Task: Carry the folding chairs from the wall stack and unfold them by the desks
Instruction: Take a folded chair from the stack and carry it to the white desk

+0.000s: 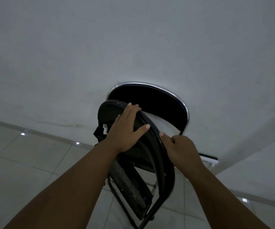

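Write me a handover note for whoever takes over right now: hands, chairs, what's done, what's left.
Hands: the left hand grips the top of the front folding chair; the right hand grips its right frame edge.
Chairs: the front folding chair is folded and tilted at the stack. The chrome-rimmed chair behind it leans on the wall.
Done: hold taken on the front chair.
Left: carry it to the desks (not in view), unfold it, then fetch the chrome-rimmed one.

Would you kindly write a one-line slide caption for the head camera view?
Left hand and right hand grip a folded black chair before a chrome-framed chair at the white wall.
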